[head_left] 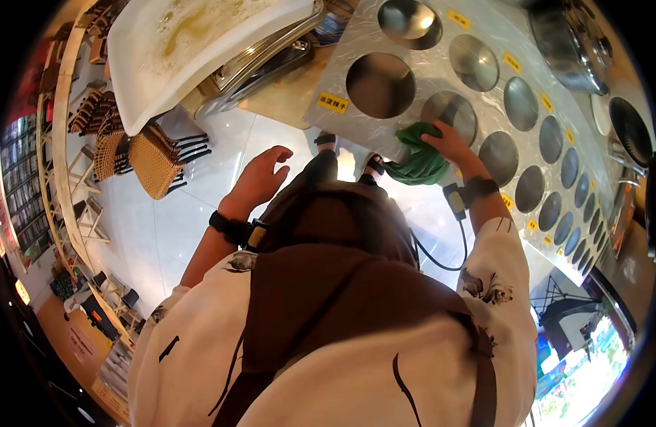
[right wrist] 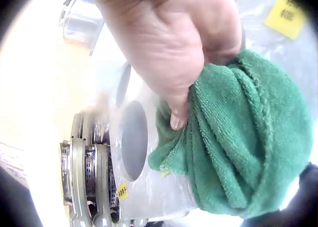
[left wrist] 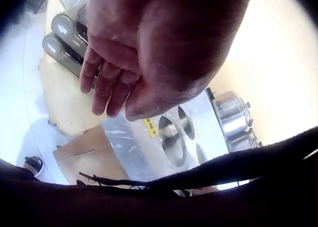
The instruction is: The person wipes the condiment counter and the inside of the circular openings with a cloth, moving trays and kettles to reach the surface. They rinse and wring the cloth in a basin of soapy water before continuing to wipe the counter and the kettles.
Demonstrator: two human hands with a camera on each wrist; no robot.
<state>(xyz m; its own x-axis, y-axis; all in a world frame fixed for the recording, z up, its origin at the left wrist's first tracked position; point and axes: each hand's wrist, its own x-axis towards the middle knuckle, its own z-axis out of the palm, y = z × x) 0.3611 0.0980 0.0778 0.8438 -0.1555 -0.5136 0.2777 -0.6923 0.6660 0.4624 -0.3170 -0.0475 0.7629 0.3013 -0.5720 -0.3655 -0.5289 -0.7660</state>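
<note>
A green cloth point(head_left: 418, 158) hangs bunched from my right hand point(head_left: 452, 146) at the near edge of a film-covered counter point(head_left: 328, 82) with round wells. The right wrist view shows the thumb and fingers of the right hand point(right wrist: 169, 53) gripping folds of the green cloth point(right wrist: 238, 137). My left hand point(head_left: 260, 181) is in the air over the floor, holding nothing, its fingers loosely bent. In the left wrist view the left hand point(left wrist: 149, 53) shows its palm, with the counter point(left wrist: 139, 152) beyond the fingertips.
A white tray point(head_left: 200, 43) with liquid stands at the upper left, above metal trays point(head_left: 260, 60). Yellow labels point(head_left: 333, 102) mark the counter beside its wells. A steel pot point(head_left: 570, 46) is at the upper right. Woven chairs point(head_left: 154, 160) stand on the floor at left.
</note>
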